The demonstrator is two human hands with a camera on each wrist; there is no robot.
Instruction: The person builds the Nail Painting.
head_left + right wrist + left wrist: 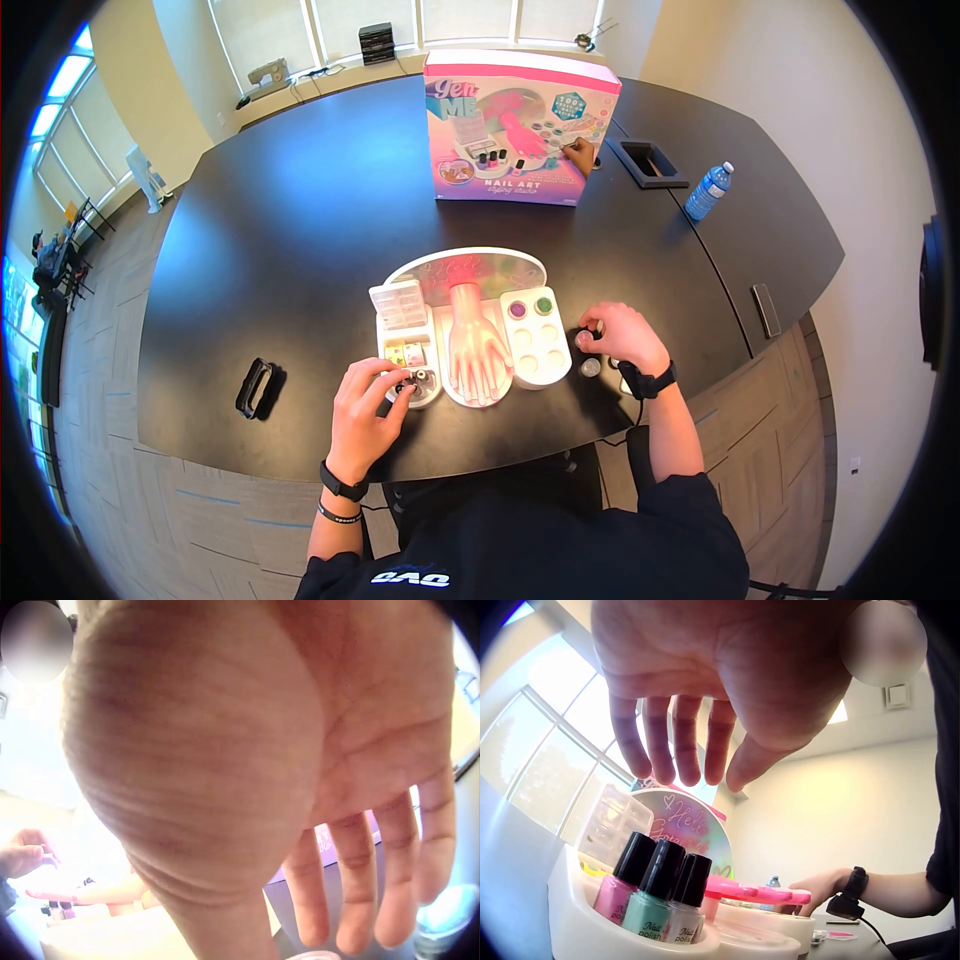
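Note:
A white nail art station point(455, 393) stands before me, with a pink model hand point(473, 345) in its middle. My left hand point(366, 410) hovers over its front left cup, fingers loosely bent and empty. In that cup are black-capped nail polish bottles: pink point(613, 894), mint point(649, 911) and clear point(688, 915). Its right-hand holder carries a purple glitter pot point(517, 310) and a green glitter pot point(543, 305); the other round wells are bare. My right hand point(622, 335) is at the station's right, fingers reaching down over a small round pot point(584, 339). Another pot point(590, 368) sits nearer me.
Behind the station stands a pink nail art box point(520, 130). A water bottle point(709, 190), a table socket well point(648, 163) and a phone-like slab point(766, 310) are to the right. A black frame-shaped object point(255, 388) lies at the left.

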